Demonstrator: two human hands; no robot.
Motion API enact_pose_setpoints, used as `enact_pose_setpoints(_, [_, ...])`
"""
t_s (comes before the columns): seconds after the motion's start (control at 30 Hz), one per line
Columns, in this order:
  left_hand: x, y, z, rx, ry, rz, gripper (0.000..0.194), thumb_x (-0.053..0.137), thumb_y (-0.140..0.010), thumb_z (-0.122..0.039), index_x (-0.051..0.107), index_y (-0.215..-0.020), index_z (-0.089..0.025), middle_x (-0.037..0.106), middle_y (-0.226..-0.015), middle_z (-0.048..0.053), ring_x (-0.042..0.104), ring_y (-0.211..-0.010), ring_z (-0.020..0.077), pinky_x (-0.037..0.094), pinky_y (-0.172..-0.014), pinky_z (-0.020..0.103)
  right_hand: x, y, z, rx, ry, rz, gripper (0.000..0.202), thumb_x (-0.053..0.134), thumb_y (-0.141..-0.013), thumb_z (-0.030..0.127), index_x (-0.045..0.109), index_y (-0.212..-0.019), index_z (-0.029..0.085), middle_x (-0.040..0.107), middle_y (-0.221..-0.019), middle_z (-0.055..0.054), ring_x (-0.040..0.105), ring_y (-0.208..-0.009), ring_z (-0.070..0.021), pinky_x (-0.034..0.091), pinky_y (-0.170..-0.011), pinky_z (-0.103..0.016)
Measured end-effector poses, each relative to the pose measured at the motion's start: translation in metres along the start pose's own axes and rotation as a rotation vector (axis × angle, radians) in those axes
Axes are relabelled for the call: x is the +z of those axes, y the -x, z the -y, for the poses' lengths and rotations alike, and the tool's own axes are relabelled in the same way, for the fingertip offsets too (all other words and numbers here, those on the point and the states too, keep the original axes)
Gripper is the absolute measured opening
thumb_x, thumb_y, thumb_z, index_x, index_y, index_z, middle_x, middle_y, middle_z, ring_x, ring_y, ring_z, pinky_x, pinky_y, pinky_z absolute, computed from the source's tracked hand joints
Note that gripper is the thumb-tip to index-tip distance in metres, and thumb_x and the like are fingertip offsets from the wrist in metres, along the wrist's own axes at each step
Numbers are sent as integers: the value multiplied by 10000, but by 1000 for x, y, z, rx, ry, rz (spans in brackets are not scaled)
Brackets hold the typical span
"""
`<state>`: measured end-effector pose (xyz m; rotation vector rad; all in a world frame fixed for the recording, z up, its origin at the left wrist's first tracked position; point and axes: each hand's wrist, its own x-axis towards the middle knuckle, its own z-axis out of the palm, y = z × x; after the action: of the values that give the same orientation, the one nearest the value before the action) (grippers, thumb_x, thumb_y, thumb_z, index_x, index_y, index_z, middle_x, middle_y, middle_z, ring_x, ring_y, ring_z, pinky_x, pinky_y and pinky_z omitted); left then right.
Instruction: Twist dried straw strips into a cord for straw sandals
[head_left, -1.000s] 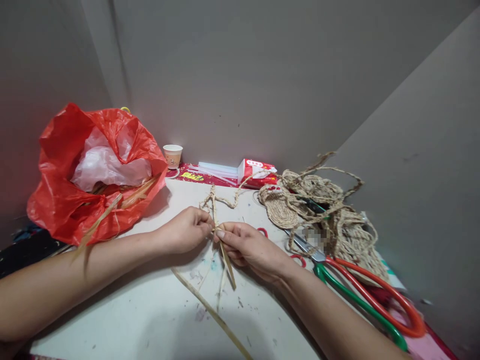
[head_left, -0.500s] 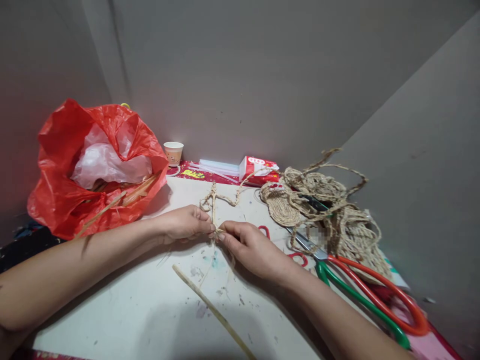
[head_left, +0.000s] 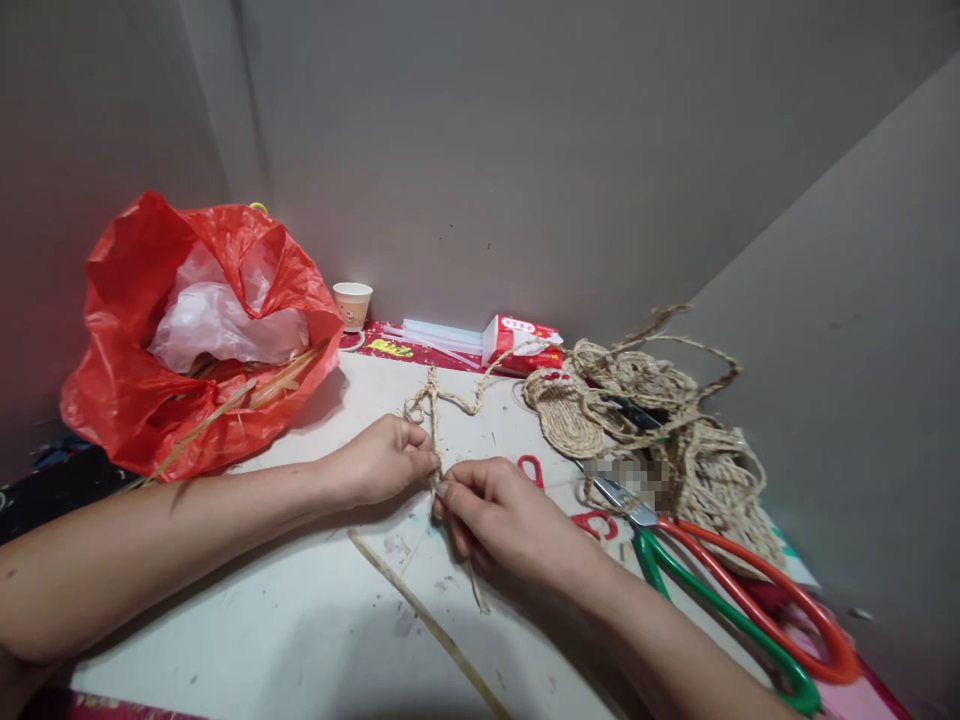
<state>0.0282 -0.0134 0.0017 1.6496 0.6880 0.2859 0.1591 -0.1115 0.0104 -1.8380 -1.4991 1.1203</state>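
A thin straw cord (head_left: pixel 435 415) runs down the middle of the white board. My left hand (head_left: pixel 390 460) pinches it near its lower end. Just right of and below those fingertips, my right hand (head_left: pixel 487 505) is closed on the same cord, the two hands nearly touching. Loose fibres hang under my right hand. From the top of the cord, a braided length leads right across a red tissue pack (head_left: pixel 521 343). A flat dry strip (head_left: pixel 427 620) lies on the board nearer to me.
A red plastic bag (head_left: pixel 217 430) with straw stands at left, a paper cup (head_left: pixel 352 305) behind. Coiled braids (head_left: pixel 637 385), large scissors (head_left: pixel 735 570) with red and green handles, and small red-handled scissors (head_left: pixel 596 525) lie at right. Grey walls rise behind.
Both hands have shifted slightly downward along the cord, my right hand more clearly. More of the cord shows above them. The whole view has moved a little.
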Motion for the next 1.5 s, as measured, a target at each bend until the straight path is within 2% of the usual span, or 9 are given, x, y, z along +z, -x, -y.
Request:
enact_pose_setpoints(0.27, [9,5,-1,-180,267,-15,259,620,-688,-340,460,-571,-174,300,-365,-95,196,-328,38,91,-383,234,21,7,6,-132,572,-172,269,411,-835,190,576,-623,176,662,-634,-108,541,-535,-171,265,-511,-287])
enact_pose_setpoints(0.47, [5,5,-7,-118,279,-21,274,619,-697,-334,442,-567,-171,323,-364,-97,216,-330,30,94,-396,229,-14,35,24,-279,519,147,292,542,-817,307,567,-550,192,567,-507,-21,435,-443,-118,241,-464,-268])
enact_pose_setpoints(0.63, [4,5,-8,-87,257,-15,274,612,-710,-339,448,-575,-166,296,-371,-100,209,-341,30,94,-406,228,-41,18,15,-225,46,-387,374,487,-848,484,572,-635,188,590,-611,-38,526,-552,-153,369,-497,-252])
enact_pose_setpoints(0.73, [5,5,-6,-50,333,30,278,616,-717,-329,443,-576,-163,303,-381,-101,198,-347,27,113,-405,219,-24,-2,3,-114,-245,-146,397,466,-839,538,555,-700,177,604,-653,-46,541,-560,-146,401,-501,-245])
enact_pose_setpoints(0.83, [7,4,-2,-16,370,34,269,626,-709,-276,436,-562,-156,351,-399,-91,232,-361,23,165,-413,200,-3,-12,-4,19,-447,108,462,418,-841,579,464,-599,188,421,-451,43,331,-364,-75,258,-366,-206])
enact_pose_setpoints(1.0, [7,2,-5,29,352,94,186,569,-753,-241,533,-618,-118,571,-571,7,481,-514,77,328,-523,201,-3,-16,-11,23,-465,87,454,483,-811,573,457,-576,186,285,-448,83,174,-377,-55,113,-347,-206])
enact_pose_setpoints(1.17, [4,5,-17,15,182,139,202,495,-786,-194,478,-592,-140,413,-483,-64,330,-455,52,268,-497,198,-15,-20,-19,-19,-404,130,469,455,-845,545,400,-542,191,288,-445,76,186,-380,-55,130,-350,-206])
enact_pose_setpoints(1.4, [-16,1,-22,112,-344,154,210,430,-841,-283,545,-735,-142,501,-643,-23,422,-581,91,324,-559,208,-28,-24,-28,-65,-572,289,444,542,-820,466,372,-520,186,281,-425,89,165,-361,-39,107,-336,-189])
enact_pose_setpoints(1.5, [-30,4,-40,205,-763,-5,223,394,-844,-260,570,-766,-148,536,-665,5,450,-593,112,315,-565,222,-31,-25,-30,-27,-707,298,412,563,-805,451,393,-542,184,315,-433,88,171,-347,-32,92,-323,-177])
